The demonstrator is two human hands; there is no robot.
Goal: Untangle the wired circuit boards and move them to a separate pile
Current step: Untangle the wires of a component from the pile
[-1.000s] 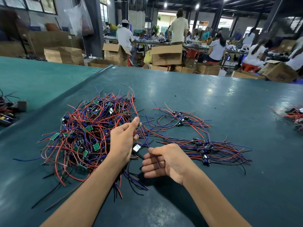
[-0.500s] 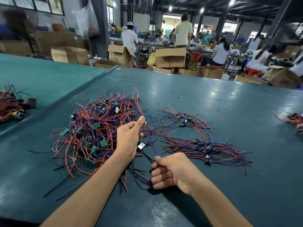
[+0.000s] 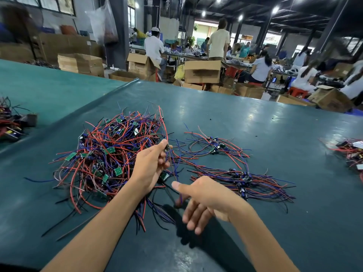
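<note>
A tangled heap of red, blue and black wires with small green circuit boards [image 3: 110, 156] lies on the dark teal table [image 3: 255, 124], left of centre. My left hand [image 3: 151, 165] is raised at the heap's right edge and pinches a bunch of wires between thumb and fingers. A small green board [image 3: 164, 176] hangs from those wires just below that hand. My right hand [image 3: 204, 201] is lower and to the right, thumb out and fingers loosely spread and blurred, with a blue wire crossing its fingers. Sorted boards lie straightened in a pile [image 3: 243, 183] on the right.
A smaller loose group of wired boards [image 3: 214, 145] lies behind the sorted pile. More wire clusters sit at the far left edge [image 3: 11, 122] and far right edge [image 3: 351, 152]. Cardboard boxes [image 3: 202, 72] and several workers stand beyond the table.
My left hand has lifted its wires higher off the heap. My right hand, a closed fist on the wires before, has opened its fingers and slid down toward me.
</note>
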